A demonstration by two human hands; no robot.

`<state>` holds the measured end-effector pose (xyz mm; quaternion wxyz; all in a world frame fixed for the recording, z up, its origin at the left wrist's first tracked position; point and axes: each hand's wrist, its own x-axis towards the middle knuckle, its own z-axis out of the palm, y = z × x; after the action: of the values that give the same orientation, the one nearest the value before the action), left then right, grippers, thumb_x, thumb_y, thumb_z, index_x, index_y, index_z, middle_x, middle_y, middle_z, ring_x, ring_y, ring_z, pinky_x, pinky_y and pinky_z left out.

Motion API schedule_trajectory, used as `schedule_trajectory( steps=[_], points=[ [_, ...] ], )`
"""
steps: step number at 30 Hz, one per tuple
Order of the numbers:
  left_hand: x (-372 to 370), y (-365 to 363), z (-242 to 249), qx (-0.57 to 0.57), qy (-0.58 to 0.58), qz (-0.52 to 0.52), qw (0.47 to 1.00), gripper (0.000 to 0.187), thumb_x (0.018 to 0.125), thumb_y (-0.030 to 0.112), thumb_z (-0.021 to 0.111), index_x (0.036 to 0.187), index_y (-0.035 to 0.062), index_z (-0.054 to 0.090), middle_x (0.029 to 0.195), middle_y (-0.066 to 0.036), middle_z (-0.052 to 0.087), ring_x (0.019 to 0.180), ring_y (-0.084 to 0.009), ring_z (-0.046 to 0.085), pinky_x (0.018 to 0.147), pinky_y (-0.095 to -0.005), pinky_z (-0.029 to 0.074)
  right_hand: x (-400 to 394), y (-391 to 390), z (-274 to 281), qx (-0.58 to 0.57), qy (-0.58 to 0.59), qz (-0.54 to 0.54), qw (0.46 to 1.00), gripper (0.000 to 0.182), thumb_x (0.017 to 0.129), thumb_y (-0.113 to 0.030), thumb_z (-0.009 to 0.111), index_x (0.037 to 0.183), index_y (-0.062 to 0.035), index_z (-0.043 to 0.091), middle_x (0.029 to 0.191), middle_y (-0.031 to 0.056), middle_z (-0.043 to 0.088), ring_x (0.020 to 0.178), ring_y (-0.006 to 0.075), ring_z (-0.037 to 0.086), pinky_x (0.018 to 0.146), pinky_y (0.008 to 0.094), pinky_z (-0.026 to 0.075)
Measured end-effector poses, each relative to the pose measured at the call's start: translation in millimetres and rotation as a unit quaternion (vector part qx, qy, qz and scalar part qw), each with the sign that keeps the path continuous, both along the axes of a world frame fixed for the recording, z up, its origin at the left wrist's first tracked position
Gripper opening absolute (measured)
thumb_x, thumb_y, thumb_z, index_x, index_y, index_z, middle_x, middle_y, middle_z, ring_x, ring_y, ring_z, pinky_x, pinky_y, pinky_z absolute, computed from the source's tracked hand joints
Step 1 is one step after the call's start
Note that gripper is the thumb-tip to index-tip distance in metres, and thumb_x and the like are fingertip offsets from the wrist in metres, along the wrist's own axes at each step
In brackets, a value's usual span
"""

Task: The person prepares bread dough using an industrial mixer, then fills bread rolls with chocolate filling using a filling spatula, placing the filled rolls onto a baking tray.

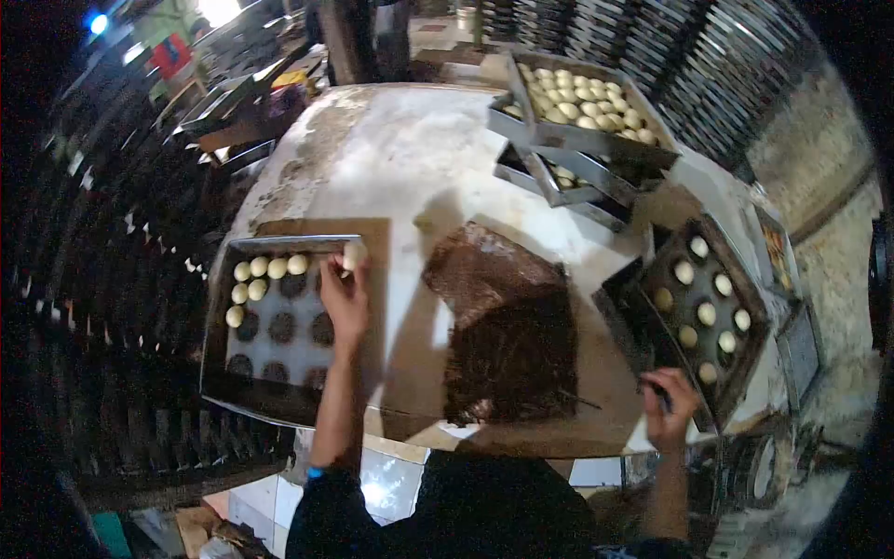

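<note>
My left hand (345, 303) pinches a pale dough ball (355, 255) at the top right corner of the left baking tray (307, 244). In that tray, several dough balls (277, 268) sit along the top and left side, and dark round marks show on its bottom. My right hand (669, 408) is curled closed near the lower left edge of the right tray (715, 415), around something dark that I cannot make out. Several spaced dough balls (707, 314) lie in this right tray. Between my hands spreads a dark brown mass (510, 345), its upper part shiny.
Stacked trays (596, 144) at the far right of the white table (400, 140) hold many dough balls. A thin dark stick (584, 402) lies beside the brown mass. Tall stacks of dark trays (643, 47) stand behind. Another tray (775, 247) sits at the right edge.
</note>
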<state>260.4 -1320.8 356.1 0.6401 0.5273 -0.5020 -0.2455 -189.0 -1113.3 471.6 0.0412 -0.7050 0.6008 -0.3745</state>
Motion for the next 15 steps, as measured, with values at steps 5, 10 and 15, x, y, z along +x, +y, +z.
schedule_trajectory(
  steps=[5, 10, 15],
  points=[
    [-179, 142, 63, -0.002, -0.105, -0.265, 0.959, 0.066, 0.079, 0.005, 0.07, 0.134, 0.0007, 0.034, 0.123, -0.014, 0.049, 0.114, -0.0218, 0.049, 0.099, -0.0353, 0.039, 43, -8, -47, 0.246, -0.328, 0.132, 0.902, 0.046, 0.09, -0.034, 0.058, 0.115, 0.0048, 0.059, 0.098, 0.013, 0.064, 0.082, 0.0196, 0.062, 0.074, 0.0334, 0.05],
    [-241, 198, 85, 0.029, -0.026, -0.347, 0.937, 0.12, 0.067, 0.037, 0.084, 0.149, 0.0019, 0.003, 0.15, -0.02, 0.024, 0.135, -0.0296, 0.031, 0.11, -0.041, 0.028, 22, -10, -30, 0.02, -0.356, 0.246, 0.901, 0.05, 0.069, 0.0, 0.077, 0.116, 0.0027, 0.061, 0.111, 0.0176, 0.064, 0.102, 0.0271, 0.063, 0.087, 0.0351, 0.05],
    [-268, 241, 97, 0.114, 0.112, -0.187, 0.969, 0.038, 0.086, 0.011, 0.065, 0.122, 0.0007, 0.06, 0.1, -0.01, 0.059, 0.085, -0.0191, 0.056, 0.078, -0.0305, 0.045, 25, 21, -3, -0.02, -0.242, 0.309, 0.92, 0.051, 0.076, -0.013, 0.075, 0.122, 0.0002, 0.057, 0.118, 0.0203, 0.06, 0.108, 0.0266, 0.061, 0.093, 0.0373, 0.046]
  ],
)
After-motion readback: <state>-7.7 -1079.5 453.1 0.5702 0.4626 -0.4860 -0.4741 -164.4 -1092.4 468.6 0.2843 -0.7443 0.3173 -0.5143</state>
